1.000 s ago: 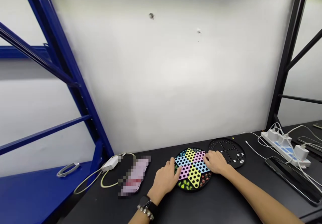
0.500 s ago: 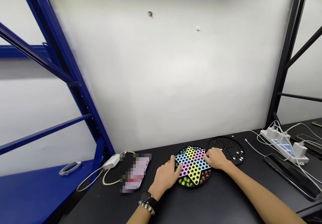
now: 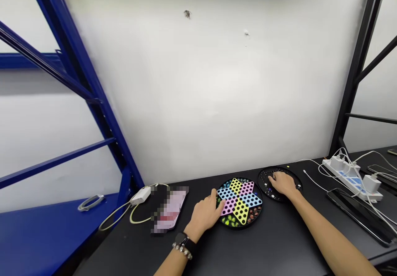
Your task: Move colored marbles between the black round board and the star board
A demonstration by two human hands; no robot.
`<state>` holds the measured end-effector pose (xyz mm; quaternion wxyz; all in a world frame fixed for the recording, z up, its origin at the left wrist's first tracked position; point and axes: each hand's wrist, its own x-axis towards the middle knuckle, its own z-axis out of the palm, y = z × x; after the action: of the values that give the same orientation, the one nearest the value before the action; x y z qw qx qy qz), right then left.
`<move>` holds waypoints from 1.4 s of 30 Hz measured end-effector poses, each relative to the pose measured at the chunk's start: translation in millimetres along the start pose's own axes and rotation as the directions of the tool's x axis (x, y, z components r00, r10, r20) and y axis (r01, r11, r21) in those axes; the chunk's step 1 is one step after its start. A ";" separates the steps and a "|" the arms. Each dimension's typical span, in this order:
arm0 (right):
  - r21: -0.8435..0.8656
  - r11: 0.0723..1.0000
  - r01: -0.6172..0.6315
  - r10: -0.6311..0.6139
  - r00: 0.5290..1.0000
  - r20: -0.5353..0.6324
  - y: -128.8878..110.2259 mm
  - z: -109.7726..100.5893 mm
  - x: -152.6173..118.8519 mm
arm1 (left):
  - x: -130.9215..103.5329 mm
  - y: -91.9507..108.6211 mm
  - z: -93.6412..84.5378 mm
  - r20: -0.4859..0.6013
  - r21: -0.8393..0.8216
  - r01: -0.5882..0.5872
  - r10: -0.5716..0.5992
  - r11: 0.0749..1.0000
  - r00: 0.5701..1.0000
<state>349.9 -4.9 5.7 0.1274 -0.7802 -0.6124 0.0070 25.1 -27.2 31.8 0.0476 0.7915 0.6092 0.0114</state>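
A round Chinese checkers board (image 3: 241,217) lies on the black table, with a star of yellow, pink and blue points full of holes. Coloured pieces sit in the sections around the star. My left hand (image 3: 204,212) grips the board's left edge, the thumb at the rim and the index finger further back. My right hand (image 3: 283,183) is over a second, black round board (image 3: 263,181), behind and to the right of the first. Its fingers are bent together and point down at that board; whatever is between them is hidden. A few white pieces show on the black board.
A pale phone-like item (image 3: 170,210), partly blurred out, lies left of my left hand, near a white adapter (image 3: 141,196) with a cable. To the right are a white power strip (image 3: 350,179) with chargers and a dark phone (image 3: 356,215). A white wall (image 3: 217,102) stands behind.
My right hand has moved from the right side of the Chinese checkers board to over the black round board. My left hand stays at the star board's left edge.
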 end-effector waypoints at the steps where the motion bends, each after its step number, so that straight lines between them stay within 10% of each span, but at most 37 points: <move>1: -0.016 1.000 -0.004 0.004 1.000 -0.021 2.7 0.3 0.4 | 0.4 -0.6 0.5 -0.002 0.000 -0.001 0.001 1.000 1.000; 5: -0.025 0.996 0.081 -0.084 0.988 -0.133 -11.0 -2.7 -8.5 | 1.7 -3.1 2.4 -0.009 0.001 -0.005 0.005 1.000 1.000; 10: 0.052 0.932 0.359 -0.361 0.932 0.037 -54.0 0.3 -35.6 | 1.0 -2.4 1.2 -0.001 -0.002 0.000 0.000 1.000 1.000; 22: 0.052 0.951 0.306 -0.310 0.946 0.097 -64.2 0.3 -39.9 | 0.4 -1.5 -3.1 0.007 0.005 -0.007 0.007 1.000 1.000; 31: 0.059 0.998 0.002 0.001 0.999 -0.042 -4.6 2.8 -2.8 | -5.0 7.2 -5.8 0.023 0.111 -0.016 0.013 0.994 1.000; 42: 0.248 0.927 0.281 -0.250 0.957 -0.149 -50.3 14.3 -28.5 | 4.7 10.3 10.4 -0.064 0.178 -0.009 0.021 0.984 0.998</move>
<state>292.4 -18.6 -1.8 0.2658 -0.6649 -0.6975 0.0269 37.0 -25.9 22.1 -0.0433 0.7964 0.6029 -0.0169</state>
